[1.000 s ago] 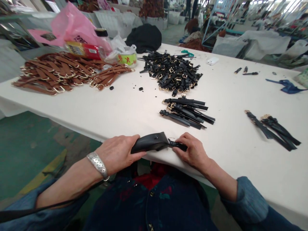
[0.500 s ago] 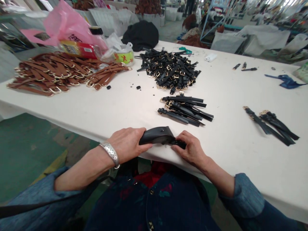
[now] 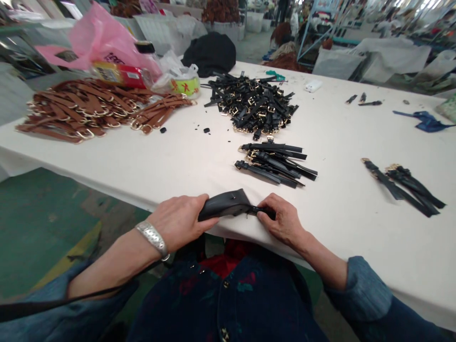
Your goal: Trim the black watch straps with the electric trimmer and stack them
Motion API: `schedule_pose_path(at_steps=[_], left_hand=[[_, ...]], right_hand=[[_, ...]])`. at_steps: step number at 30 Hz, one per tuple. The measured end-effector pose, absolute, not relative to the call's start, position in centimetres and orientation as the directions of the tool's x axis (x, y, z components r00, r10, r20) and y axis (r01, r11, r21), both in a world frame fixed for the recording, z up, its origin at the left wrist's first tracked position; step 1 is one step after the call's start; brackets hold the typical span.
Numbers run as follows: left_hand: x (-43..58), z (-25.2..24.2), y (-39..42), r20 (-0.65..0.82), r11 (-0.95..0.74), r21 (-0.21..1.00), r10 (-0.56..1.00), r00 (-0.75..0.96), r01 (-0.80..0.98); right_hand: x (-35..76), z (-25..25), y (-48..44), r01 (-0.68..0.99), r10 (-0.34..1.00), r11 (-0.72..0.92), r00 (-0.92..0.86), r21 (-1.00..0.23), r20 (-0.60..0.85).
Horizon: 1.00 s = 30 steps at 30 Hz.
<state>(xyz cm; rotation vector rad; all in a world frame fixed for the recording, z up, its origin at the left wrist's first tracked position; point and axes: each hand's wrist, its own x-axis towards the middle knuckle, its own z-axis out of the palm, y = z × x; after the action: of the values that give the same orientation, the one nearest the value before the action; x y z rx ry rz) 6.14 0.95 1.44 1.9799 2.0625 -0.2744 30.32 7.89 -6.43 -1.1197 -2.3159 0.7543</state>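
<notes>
The black leather piece lies right on the near edge of the desk, so a loosened pinch could, I judge, let it slide off into the lap. The left hand is curled closed around its wide end; the right hand pinches the thin strap at its other end in a narrow grip, near a bundle of black straps

Black leather flap, smooth, slightly domed, small stud on top, lying along the near edge of the white table, left end in the left hand, narrow black strap at its pointed right tip, pinched by the right hand
</notes>
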Motion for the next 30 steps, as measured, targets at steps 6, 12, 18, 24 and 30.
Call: schedule_pose_path(at_steps=[6, 12, 18, 24, 30], left_hand=[[5.5, 0.8, 2.3, -0.308, 0.053, 0.171, 0.952, 0.002, 0.984], [3.4, 1.1, 0.9, -0.319, 0.137, 0.162, 0.944, -0.079, 0.977], [2.8, 2.2, -0.8, -0.318, 0.155, 0.174, 0.943, -0.093, 0.973], [3.6, 2.2, -1.1, -0.313, 0.108, 0.196, 0.949, -0.042, 0.975], [5.2, 2.1, -0.4, -0.365, 0.039, 0.061, 0.931, -0.014, 0.997]], right_hand=[[30.1, -6.5, 8.0, 0.607, 0.834, 0.498, -0.530, -0.620, 0.152], [30.1, -6.5, 7.9, 0.567, 0.830, 0.517, -0.515, -0.641, 0.214], [30.6, -6.5, 7.3, 0.583, 0.697, 0.716, -0.624, -0.383, 0.353], [31.6, -7.0, 7.3, 0.462, 0.629, 0.759, -0.700, -0.458, 0.337], [31.4, -7.0, 7.1, 0.466, 0.678, 0.701, -0.672, -0.540, 0.299]])
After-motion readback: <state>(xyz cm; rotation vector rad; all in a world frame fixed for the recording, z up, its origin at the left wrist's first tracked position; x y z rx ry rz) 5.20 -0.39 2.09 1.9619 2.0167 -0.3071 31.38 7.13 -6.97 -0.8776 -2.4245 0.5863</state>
